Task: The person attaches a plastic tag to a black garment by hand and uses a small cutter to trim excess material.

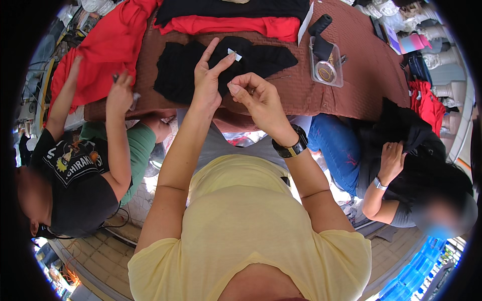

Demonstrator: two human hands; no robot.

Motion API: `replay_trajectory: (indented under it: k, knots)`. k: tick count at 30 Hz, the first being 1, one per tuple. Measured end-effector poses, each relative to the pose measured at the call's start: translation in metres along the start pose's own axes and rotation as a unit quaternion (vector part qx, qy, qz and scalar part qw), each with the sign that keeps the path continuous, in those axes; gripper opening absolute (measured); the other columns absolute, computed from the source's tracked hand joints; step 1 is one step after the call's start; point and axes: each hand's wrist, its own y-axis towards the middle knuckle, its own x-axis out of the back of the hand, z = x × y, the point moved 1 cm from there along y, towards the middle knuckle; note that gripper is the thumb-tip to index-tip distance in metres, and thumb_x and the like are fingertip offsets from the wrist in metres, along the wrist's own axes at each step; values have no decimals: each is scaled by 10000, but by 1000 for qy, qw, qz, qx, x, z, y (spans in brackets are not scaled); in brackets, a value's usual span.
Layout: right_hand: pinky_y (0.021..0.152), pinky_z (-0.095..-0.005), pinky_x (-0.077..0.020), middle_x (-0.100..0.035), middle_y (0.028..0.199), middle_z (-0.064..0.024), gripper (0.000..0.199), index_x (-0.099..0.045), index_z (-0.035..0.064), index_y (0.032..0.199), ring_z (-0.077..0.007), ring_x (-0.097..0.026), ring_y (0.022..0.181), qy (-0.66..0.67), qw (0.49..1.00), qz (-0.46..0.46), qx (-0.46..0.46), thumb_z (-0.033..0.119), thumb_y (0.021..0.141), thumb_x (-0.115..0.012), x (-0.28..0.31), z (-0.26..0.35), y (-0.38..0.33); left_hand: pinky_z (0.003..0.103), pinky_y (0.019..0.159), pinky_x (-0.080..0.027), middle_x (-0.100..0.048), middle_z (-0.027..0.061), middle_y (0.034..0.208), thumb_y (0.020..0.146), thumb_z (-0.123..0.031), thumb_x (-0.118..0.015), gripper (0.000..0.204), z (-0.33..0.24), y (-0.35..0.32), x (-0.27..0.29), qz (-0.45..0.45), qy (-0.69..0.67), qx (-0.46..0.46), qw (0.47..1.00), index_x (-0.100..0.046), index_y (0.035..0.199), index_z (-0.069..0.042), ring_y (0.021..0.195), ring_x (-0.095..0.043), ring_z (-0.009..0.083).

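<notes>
My left hand (pixel 207 83) is raised over a folded black garment (pixel 175 75), its index finger and thumb stretched apart. Beside it, my right hand (pixel 257 98) pinches thumb and forefinger together near the left palm. Whatever sits in that pinch is too small to make out. The black garment lies flat on the table, and a small white label (pixel 234 54) shows next to my left thumb. To the right of my right fingers, a thin needle-like piece (pixel 279 78) rests on the brown tablecloth.
A clear plastic box (pixel 326 80) holds a round coil, with a black thread spool (pixel 320 25) by it. Red and black clothes (pixel 231 26) are stacked at the far edge. One person handles red cloth (pixel 108 50) at left; another holds black cloth (pixel 401 123) at right.
</notes>
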Motion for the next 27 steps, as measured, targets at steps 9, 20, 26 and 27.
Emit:
replay_trajectory:
  k: [9, 20, 26, 27]
  knots:
    - [687, -291, -505, -677, 896, -119, 134, -613, -17, 1002, -170, -655, 774, -257, 940, -166, 148, 77, 917, -658, 24, 5, 16, 273, 943, -493, -661, 139, 1125, 796, -2, -772, 706, -7, -7, -2, 19, 24, -12, 999, -450, 1424, 19, 997, -662, 156]
    - [688, -266, -498, -670, 808, -40, 146, -673, -30, 1009, -105, -618, 750, -97, 992, -78, 6, 92, 929, -665, 59, -55, 58, 296, 1055, -386, -597, 94, 1307, 834, -95, -752, 574, 17, 17, 22, 70, 342, -177, 920, -553, 1371, -56, 1204, -542, 151]
    - [682, -245, -482, -648, 802, -15, 138, -676, -25, 1002, -84, -588, 736, -117, 989, -86, 1, 94, 935, -660, 67, -84, 61, 298, 692, -500, -626, 130, 1042, 876, -150, -731, 406, -3, 9, 68, -45, 540, -185, 820, -631, 1266, -98, 691, -600, 167]
    - [682, -246, -484, -653, 802, -19, 138, -678, -27, 999, -86, -593, 738, -122, 989, -85, 3, 93, 935, -659, 64, -84, 61, 310, 664, -492, -614, 129, 1010, 879, -145, -725, 346, -11, 4, 65, -98, 601, -308, 731, -650, 1211, -86, 678, -588, 181]
